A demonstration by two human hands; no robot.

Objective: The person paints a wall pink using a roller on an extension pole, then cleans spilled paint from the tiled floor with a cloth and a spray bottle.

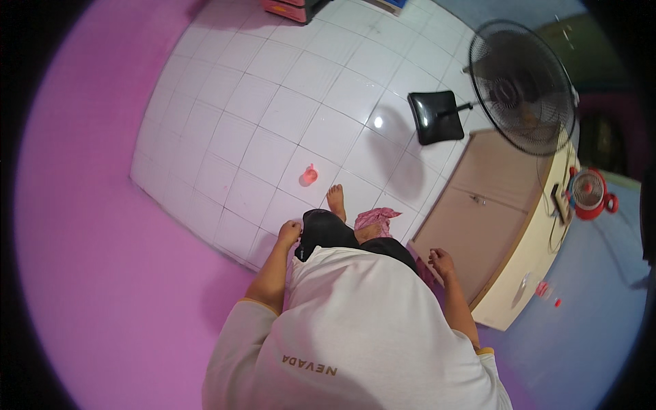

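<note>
Left hand (290, 234), right hand (441, 262) half-curled, apparently empty; small rounded pink vessel (309, 175) on white-tiled floor (273, 113) ahead, nearer left hand.

Pink cloth (380, 215) on tiled floor (266, 147)

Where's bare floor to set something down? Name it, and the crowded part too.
Widest: tiles between the pink wall and the cup. Another patch lies between the cup and the fan's base. Crowded: beside the right foot, where the cloth lies, with the cabinet further right.
</note>
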